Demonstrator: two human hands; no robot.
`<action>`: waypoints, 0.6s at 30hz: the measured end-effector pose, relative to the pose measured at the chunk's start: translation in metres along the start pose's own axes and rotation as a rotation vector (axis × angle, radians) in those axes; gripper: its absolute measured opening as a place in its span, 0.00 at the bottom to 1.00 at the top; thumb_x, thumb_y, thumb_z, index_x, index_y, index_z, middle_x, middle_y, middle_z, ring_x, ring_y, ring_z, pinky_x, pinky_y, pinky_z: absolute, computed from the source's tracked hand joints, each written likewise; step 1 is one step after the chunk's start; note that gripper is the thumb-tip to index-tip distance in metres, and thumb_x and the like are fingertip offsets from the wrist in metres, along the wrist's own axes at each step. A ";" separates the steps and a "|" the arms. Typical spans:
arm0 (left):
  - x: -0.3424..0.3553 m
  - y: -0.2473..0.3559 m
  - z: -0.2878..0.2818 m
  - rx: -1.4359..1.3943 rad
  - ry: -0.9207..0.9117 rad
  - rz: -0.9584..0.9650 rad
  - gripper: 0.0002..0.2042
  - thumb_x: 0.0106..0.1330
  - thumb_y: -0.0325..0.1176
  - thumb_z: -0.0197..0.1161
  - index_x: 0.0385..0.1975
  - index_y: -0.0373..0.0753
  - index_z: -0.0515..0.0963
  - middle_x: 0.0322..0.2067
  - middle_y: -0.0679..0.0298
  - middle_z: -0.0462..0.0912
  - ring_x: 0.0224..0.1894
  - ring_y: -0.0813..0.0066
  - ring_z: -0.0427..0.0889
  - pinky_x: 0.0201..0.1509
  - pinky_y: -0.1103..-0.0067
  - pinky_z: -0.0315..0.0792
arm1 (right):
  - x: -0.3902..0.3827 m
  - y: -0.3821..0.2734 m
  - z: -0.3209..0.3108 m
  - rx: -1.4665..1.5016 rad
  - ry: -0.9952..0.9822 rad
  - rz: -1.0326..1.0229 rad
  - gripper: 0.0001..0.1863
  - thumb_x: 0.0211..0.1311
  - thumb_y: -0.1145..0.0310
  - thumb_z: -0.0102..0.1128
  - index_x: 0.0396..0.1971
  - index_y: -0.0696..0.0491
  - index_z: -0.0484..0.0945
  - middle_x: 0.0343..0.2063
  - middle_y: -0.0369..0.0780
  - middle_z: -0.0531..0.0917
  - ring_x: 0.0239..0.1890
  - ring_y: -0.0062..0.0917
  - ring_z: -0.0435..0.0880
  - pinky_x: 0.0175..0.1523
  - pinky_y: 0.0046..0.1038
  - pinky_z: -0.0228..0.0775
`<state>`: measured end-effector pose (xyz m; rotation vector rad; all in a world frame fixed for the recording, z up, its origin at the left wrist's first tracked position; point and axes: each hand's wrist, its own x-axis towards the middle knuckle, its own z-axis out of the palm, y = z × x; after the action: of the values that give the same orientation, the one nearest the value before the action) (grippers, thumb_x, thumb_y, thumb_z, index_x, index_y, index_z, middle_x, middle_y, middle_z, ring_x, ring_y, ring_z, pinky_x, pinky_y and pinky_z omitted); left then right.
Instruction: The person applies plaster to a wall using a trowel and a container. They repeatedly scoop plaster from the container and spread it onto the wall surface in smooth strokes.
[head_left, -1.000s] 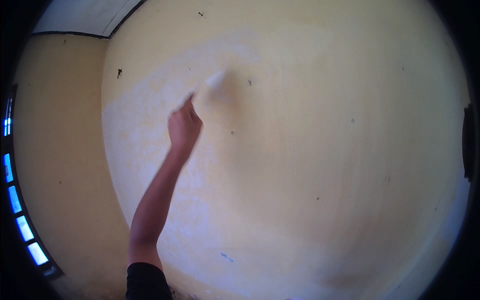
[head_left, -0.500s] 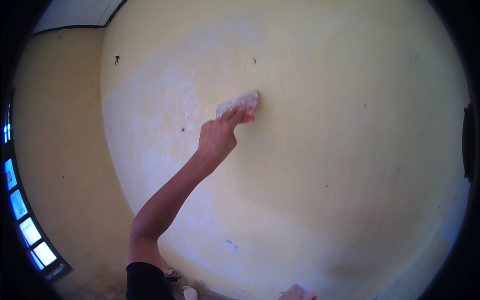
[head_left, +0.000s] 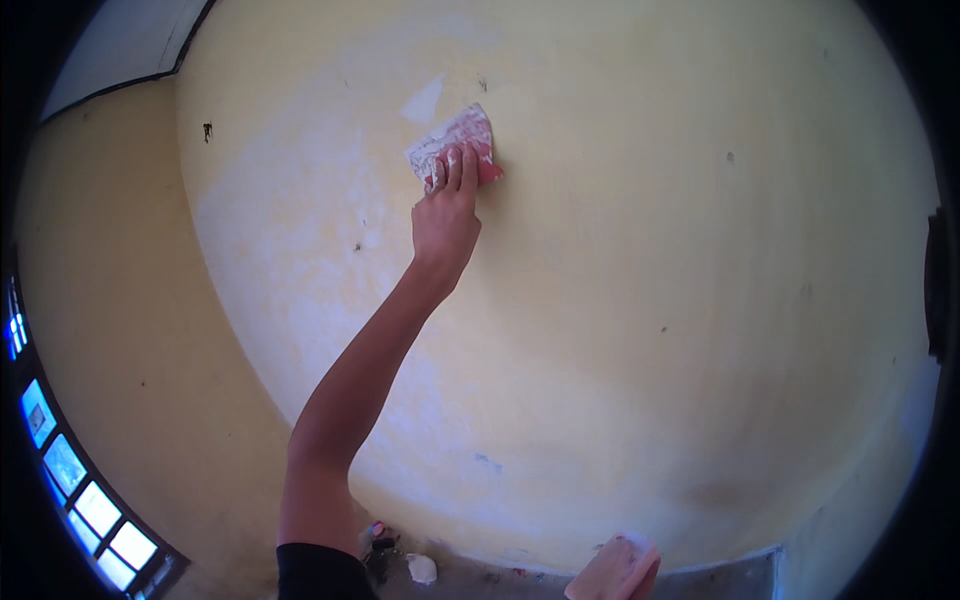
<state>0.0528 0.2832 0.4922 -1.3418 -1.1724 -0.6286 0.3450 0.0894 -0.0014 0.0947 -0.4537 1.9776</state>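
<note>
The left hand (head_left: 447, 222) is reaching up to the yellowish wall (head_left: 600, 230), its fingers (head_left: 468, 168) closing around a red scraper (head_left: 466, 130) smeared with white. The scraper is tilting near a white patch (head_left: 424, 100), which is showing just to its left and farther up. At the near edge, to the right, a pinkish piece (head_left: 606, 568) is partly showing; I cannot tell how the right hand's fingers are standing. A white lump (head_left: 422, 569) is lying on the floor, and windows (head_left: 98, 508) are glowing far left.
</note>
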 end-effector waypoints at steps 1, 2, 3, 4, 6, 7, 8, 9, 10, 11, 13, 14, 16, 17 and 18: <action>-0.016 -0.001 -0.005 -0.023 -0.001 0.049 0.33 0.52 0.15 0.56 0.64 0.33 0.65 0.61 0.51 0.73 0.59 0.53 0.77 0.51 0.67 0.81 | -0.011 -0.004 0.002 -0.094 0.367 0.049 0.37 0.68 0.31 0.35 0.52 0.49 0.73 0.42 0.37 0.78 0.44 0.27 0.78 0.46 0.36 0.74; -0.031 -0.003 -0.010 -0.045 -0.003 0.096 0.33 0.52 0.16 0.57 0.64 0.35 0.67 0.58 0.50 0.76 0.56 0.53 0.79 0.50 0.67 0.81 | -0.015 -0.001 0.005 -0.178 0.495 -0.003 0.37 0.68 0.31 0.35 0.54 0.50 0.72 0.44 0.37 0.79 0.45 0.28 0.78 0.48 0.36 0.74; -0.041 -0.004 -0.015 -0.069 0.003 0.141 0.32 0.52 0.16 0.57 0.63 0.36 0.68 0.55 0.50 0.80 0.54 0.53 0.82 0.49 0.67 0.82 | -0.013 0.003 0.010 -0.270 0.617 -0.061 0.38 0.68 0.31 0.34 0.56 0.51 0.72 0.46 0.38 0.79 0.47 0.29 0.78 0.50 0.36 0.74; -0.034 -0.002 -0.031 -0.127 -0.091 0.015 0.31 0.52 0.17 0.57 0.61 0.38 0.71 0.49 0.50 0.82 0.50 0.52 0.83 0.47 0.67 0.81 | -0.008 0.010 0.011 -0.348 0.740 -0.141 0.39 0.69 0.32 0.34 0.58 0.53 0.71 0.48 0.39 0.80 0.48 0.29 0.79 0.52 0.36 0.74; -0.019 -0.008 -0.068 -0.229 -0.284 -0.241 0.28 0.53 0.18 0.58 0.58 0.42 0.76 0.39 0.49 0.85 0.42 0.50 0.85 0.43 0.66 0.81 | -0.012 0.001 -0.042 -0.419 0.531 -0.035 0.40 0.69 0.32 0.33 0.59 0.53 0.71 0.49 0.40 0.80 0.49 0.30 0.79 0.53 0.36 0.75; -0.008 -0.023 -0.073 -0.255 -0.127 -0.304 0.26 0.54 0.19 0.57 0.56 0.45 0.78 0.34 0.49 0.85 0.38 0.49 0.85 0.41 0.65 0.80 | -0.016 -0.002 -0.059 -0.451 0.417 0.028 0.40 0.69 0.32 0.33 0.59 0.54 0.71 0.50 0.41 0.80 0.50 0.30 0.79 0.53 0.36 0.75; 0.008 -0.042 -0.075 -0.280 0.035 -0.371 0.25 0.56 0.20 0.56 0.55 0.47 0.80 0.29 0.48 0.85 0.34 0.47 0.85 0.39 0.64 0.79 | -0.018 0.001 -0.058 -0.395 0.484 0.019 0.40 0.68 0.33 0.33 0.59 0.54 0.71 0.50 0.41 0.79 0.50 0.30 0.79 0.53 0.36 0.75; 0.027 -0.057 -0.074 -0.264 0.136 -0.372 0.24 0.57 0.21 0.55 0.54 0.47 0.81 0.31 0.49 0.85 0.35 0.48 0.85 0.40 0.63 0.79 | -0.020 0.000 -0.051 -0.345 0.555 0.003 0.40 0.68 0.33 0.33 0.59 0.53 0.71 0.50 0.40 0.79 0.50 0.30 0.79 0.53 0.36 0.75; 0.047 -0.071 -0.076 -0.238 0.238 -0.373 0.23 0.58 0.23 0.54 0.54 0.47 0.81 0.32 0.49 0.85 0.36 0.48 0.85 0.41 0.63 0.79 | -0.021 -0.002 -0.043 -0.293 0.617 -0.007 0.39 0.68 0.33 0.33 0.59 0.53 0.71 0.50 0.40 0.79 0.50 0.30 0.79 0.54 0.36 0.75; 0.068 -0.084 -0.077 -0.218 0.205 -0.407 0.24 0.57 0.24 0.55 0.54 0.50 0.81 0.34 0.50 0.85 0.37 0.48 0.85 0.43 0.62 0.79 | -0.018 -0.007 -0.034 -0.337 0.525 -0.022 0.39 0.68 0.33 0.34 0.59 0.53 0.71 0.50 0.40 0.79 0.50 0.30 0.79 0.53 0.36 0.75; 0.090 -0.092 -0.076 -0.190 0.134 -0.423 0.25 0.56 0.25 0.56 0.54 0.54 0.81 0.36 0.50 0.86 0.39 0.48 0.85 0.46 0.62 0.79 | -0.016 -0.017 -0.016 -0.424 0.348 -0.061 0.39 0.68 0.33 0.35 0.58 0.53 0.71 0.50 0.40 0.79 0.50 0.30 0.79 0.52 0.37 0.76; 0.094 -0.089 -0.071 -0.175 0.097 -0.406 0.25 0.55 0.25 0.56 0.54 0.56 0.81 0.36 0.51 0.86 0.40 0.49 0.85 0.47 0.62 0.79 | -0.016 -0.011 -0.036 -0.339 0.373 -0.142 0.39 0.67 0.32 0.36 0.58 0.53 0.71 0.50 0.40 0.79 0.50 0.30 0.79 0.52 0.37 0.76; 0.092 -0.060 -0.055 -0.138 0.039 -0.372 0.28 0.53 0.24 0.57 0.53 0.63 0.81 0.36 0.51 0.86 0.40 0.50 0.85 0.48 0.62 0.79 | -0.018 0.008 -0.088 -0.162 0.428 -0.314 0.40 0.66 0.31 0.38 0.58 0.53 0.71 0.50 0.41 0.79 0.50 0.31 0.79 0.53 0.37 0.76; 0.080 -0.036 -0.059 -0.142 -0.050 -0.386 0.26 0.58 0.25 0.52 0.54 0.64 0.80 0.37 0.50 0.85 0.42 0.47 0.84 0.49 0.59 0.78 | -0.021 0.005 -0.078 -0.200 0.468 -0.274 0.40 0.65 0.30 0.39 0.58 0.53 0.71 0.50 0.41 0.79 0.50 0.31 0.79 0.53 0.38 0.76; 0.063 -0.021 -0.051 -0.142 -0.054 -0.332 0.27 0.59 0.25 0.53 0.55 0.66 0.79 0.33 0.50 0.85 0.38 0.47 0.84 0.48 0.59 0.78 | -0.020 0.000 -0.048 -0.239 0.508 -0.237 0.41 0.64 0.29 0.40 0.58 0.52 0.70 0.50 0.40 0.79 0.50 0.32 0.79 0.53 0.38 0.76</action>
<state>0.0697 0.2475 0.5657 -1.2981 -1.4312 -0.9329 0.3606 0.0890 -0.0507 -0.4744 -0.3222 1.6243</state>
